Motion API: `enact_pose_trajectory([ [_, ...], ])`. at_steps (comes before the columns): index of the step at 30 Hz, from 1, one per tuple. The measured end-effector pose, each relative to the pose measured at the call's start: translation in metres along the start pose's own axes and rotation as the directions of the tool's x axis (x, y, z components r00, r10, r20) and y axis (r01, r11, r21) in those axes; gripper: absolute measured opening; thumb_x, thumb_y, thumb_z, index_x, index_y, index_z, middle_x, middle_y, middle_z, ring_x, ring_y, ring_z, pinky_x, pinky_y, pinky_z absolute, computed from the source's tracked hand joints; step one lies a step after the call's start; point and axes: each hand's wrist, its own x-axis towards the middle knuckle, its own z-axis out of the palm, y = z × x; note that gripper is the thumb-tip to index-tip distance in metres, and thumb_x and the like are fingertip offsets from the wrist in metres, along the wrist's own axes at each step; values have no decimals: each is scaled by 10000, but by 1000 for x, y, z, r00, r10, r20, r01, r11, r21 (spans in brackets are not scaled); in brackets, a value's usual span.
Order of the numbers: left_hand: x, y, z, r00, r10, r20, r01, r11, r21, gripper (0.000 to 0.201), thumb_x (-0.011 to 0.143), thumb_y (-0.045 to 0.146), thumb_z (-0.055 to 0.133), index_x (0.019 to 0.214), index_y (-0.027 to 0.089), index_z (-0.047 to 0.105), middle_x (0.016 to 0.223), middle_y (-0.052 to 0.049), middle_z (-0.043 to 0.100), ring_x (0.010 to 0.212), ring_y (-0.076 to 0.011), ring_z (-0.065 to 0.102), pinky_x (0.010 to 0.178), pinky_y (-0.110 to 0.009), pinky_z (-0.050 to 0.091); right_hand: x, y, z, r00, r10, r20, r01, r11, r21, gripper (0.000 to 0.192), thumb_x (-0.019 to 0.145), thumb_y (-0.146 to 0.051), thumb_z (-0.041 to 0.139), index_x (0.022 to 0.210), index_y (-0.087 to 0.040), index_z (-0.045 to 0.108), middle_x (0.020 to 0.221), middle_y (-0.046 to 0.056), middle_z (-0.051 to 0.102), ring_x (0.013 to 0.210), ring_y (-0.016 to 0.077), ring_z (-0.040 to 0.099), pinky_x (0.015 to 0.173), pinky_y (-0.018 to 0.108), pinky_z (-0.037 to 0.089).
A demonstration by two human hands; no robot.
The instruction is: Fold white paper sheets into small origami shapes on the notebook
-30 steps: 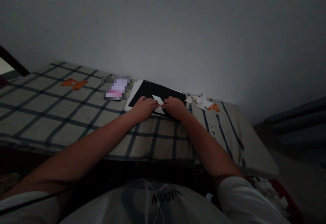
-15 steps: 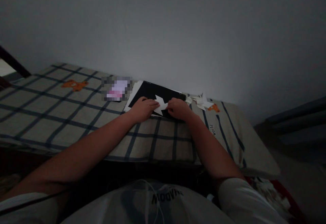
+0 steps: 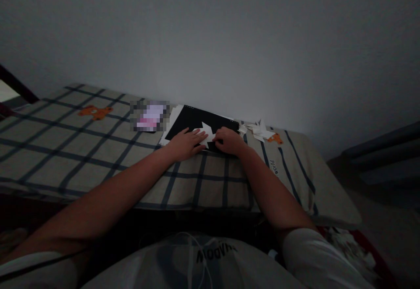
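A white folded paper (image 3: pixel 207 130) with pointed corners lies on a black, flat cover or board (image 3: pixel 193 117). My left hand (image 3: pixel 185 143) rests on the paper's left part, palm down, with its fingers spread out. At the paper's right tip, my right hand (image 3: pixel 229 140) is closed, pinching the point between thumb and fingers. White sheets (image 3: pixel 168 133) stick out from under the black cover at its left edge. The part of the folded paper beneath my left fingers is hidden.
Several white folded paper pieces (image 3: pixel 259 130) lie in a heap right of the black cover. A phone (image 3: pixel 151 117) with a lit, blurred screen lies to the left. A checked cloth (image 3: pixel 124 149) covers the table, which stands against a grey wall (image 3: pixel 210 52).
My left hand's fingers have spread out flatter over the paper, showing gaps between them. My right hand stays at the paper's right tip.
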Motion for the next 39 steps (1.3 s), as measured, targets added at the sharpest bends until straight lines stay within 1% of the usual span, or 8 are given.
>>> enact_pose_trajectory([
  [6,1,-4,1,997,-51,-56,52,998,27,573,993,501,300,1456,178,397,1509,-102,400,1419,-261,311,1136,-481,220,0,5,5,999,17,-32,-15,999,47,195,818,-153,552,901,-152,728,913,87,663,908,205,534,816,322,417],
  [14,-2,-5,-1,990,-137,-39,139,988,69,610,981,532,296,1457,163,395,1526,-107,364,1435,-267,271,1137,-530,194,-1,8,7,999,-4,-38,6,999,36,195,832,-154,546,919,-156,720,921,81,662,913,208,539,818,323,420],
  [19,-3,-5,1,991,-117,-61,122,989,79,621,976,528,327,1475,160,362,1539,-122,339,1448,-264,238,1140,-510,192,0,11,11,991,72,-109,-70,997,21,321,880,-222,532,1176,-163,641,1044,94,646,963,218,538,852,343,427],
  [22,-3,-9,-1,995,-39,-91,47,996,79,575,973,509,367,1445,184,414,1549,-120,322,1439,-260,257,1134,-486,208,0,13,15,975,157,-159,-160,987,-5,413,893,-317,551,1279,-173,580,1122,107,617,1027,238,529,875,359,433],
  [26,-4,-9,-12,982,65,-177,-51,995,85,457,956,450,449,1333,212,550,1472,-92,454,1352,-266,389,1084,-444,280,-1,17,18,968,200,-149,-205,979,-20,387,898,-415,555,1201,-190,640,1126,100,613,1034,242,535,880,358,438],
  [30,-5,-5,-22,974,171,-148,-164,985,59,347,970,380,425,1154,224,673,1228,-67,646,1146,-238,557,931,-391,394,-1,20,21,952,250,-176,-255,967,-4,405,905,-421,546,1214,-171,625,1107,112,632,1035,250,541,886,367,437],
  [36,-2,-6,-20,976,189,-109,-191,982,-8,319,947,333,442,1082,214,706,1129,-65,684,1032,-223,616,835,-368,446,2,24,26,932,315,-177,-311,949,51,254,866,-403,601,964,-184,681,1004,102,649,975,242,545,863,367,431],
  [39,-2,-7,-17,976,181,-117,-178,983,36,330,948,326,435,1109,211,698,1121,-72,687,1032,-235,620,826,-376,447,3,21,26,925,328,-191,-307,942,134,196,864,-354,596,928,-180,660,954,82,660,937,219,557,838,341,430],
])
